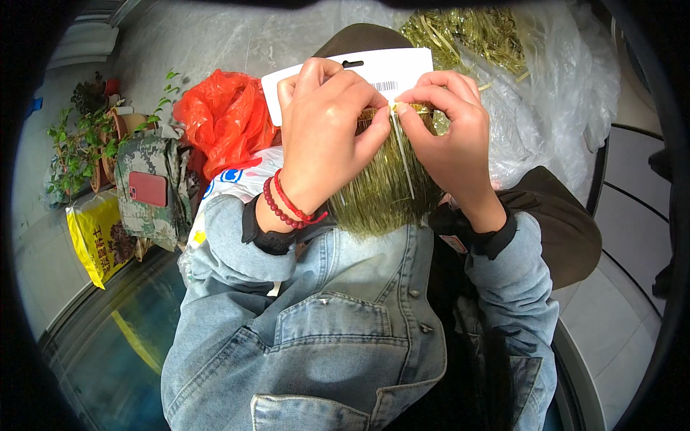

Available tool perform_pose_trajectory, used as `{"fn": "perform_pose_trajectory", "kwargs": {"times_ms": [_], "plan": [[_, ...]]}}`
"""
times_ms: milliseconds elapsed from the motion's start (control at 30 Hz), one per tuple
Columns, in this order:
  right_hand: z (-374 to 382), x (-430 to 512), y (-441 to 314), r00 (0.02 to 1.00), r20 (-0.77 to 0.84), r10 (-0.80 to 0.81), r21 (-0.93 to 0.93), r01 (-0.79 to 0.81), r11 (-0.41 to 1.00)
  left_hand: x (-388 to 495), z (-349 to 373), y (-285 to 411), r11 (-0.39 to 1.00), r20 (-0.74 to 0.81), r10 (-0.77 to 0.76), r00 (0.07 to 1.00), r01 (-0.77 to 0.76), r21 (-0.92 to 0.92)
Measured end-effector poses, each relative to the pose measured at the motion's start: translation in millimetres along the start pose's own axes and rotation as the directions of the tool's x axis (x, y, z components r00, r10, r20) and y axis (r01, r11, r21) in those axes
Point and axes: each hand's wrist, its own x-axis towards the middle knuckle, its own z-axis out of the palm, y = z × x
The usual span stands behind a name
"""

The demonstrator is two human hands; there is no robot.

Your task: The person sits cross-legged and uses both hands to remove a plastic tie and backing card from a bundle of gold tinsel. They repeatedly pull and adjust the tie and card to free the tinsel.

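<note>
A bundle of gold-green tinsel fringe [372,194] hangs down in front of my chest. Behind its top edge stands a white cardboard hang card [409,62] with a slot and a barcode. My left hand [329,124], with red bracelets on the wrist, pinches thumb and forefinger at the card's lower middle. Opposite it, almost touching, my right hand [453,118] pinches the same spot. A thin white tie [403,156] runs from between the fingertips down over the tinsel. Fingers hide the tie's upper end.
More tinsel [474,37] lies at the back right beside clear plastic sheeting [560,91]. Left of me are a red plastic bag [221,118], a camouflage cloth [153,215] bearing a red phone [147,188], a yellow bag [97,237] and potted plants [81,145].
</note>
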Motion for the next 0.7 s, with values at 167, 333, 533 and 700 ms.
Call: {"fn": "perform_pose_trajectory", "kwargs": {"times_ms": [167,333,533,700], "plan": [[2.6,-0.1,0.3,1.0,-0.015,0.009,0.016,-0.009,1.0,0.4,3.1,-1.9,1.0,-0.03,-0.005,1.0,0.004,-0.019],[-7.7,-6.0,-1.4,0.966,-0.083,-0.245,-0.198,0.225,0.954,0.5,-2.4,-2.9,0.999,-0.022,0.027,0.999,-0.027,-0.034],[-16.0,-12.0,8.3,0.859,0.069,-0.507,-0.059,0.511,0.857,1.2,-3.6,-2.8,0.998,0.001,0.035,0.999,-0.035,-0.048],[-8.8,-14.1,11.4,0.875,0.026,-0.483,0.134,0.476,0.869,6.5,-12.3,-9.9,0.986,0.108,0.092,0.99,-0.076,-0.147]]}}
